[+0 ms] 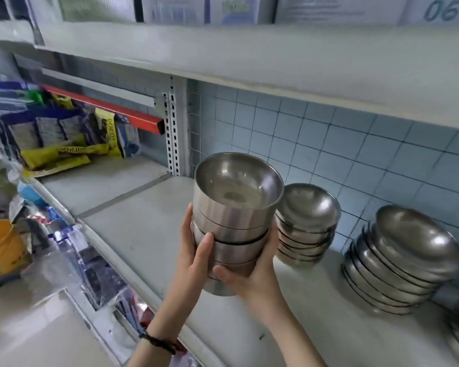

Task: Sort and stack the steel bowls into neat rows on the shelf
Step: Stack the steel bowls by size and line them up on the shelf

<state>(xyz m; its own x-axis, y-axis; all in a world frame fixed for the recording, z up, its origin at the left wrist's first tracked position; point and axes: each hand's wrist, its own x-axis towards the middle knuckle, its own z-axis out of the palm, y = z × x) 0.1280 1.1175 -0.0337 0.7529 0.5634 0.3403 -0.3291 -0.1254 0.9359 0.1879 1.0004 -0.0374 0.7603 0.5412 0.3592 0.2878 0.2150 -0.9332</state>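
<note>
A tall stack of nested steel bowls [232, 221] is held up above the white shelf [143, 234], tilted slightly toward me. My left hand [196, 250] grips its left side, thumb across the front. My right hand [252, 276] cups the bottom and right side. Just behind to the right, a shorter stack of steel bowls [306, 223] stands on the shelf near the tiled back wall. Further right a third stack of wider steel bowls [403, 263] leans to the left.
The upper shelf board [276, 64] overhangs close above. A slotted metal upright [173, 133] divides the bay. Yellow and blue packets [61, 139] lie on the shelf at the left. An orange bucket [0, 245] and wrapped goods sit lower left.
</note>
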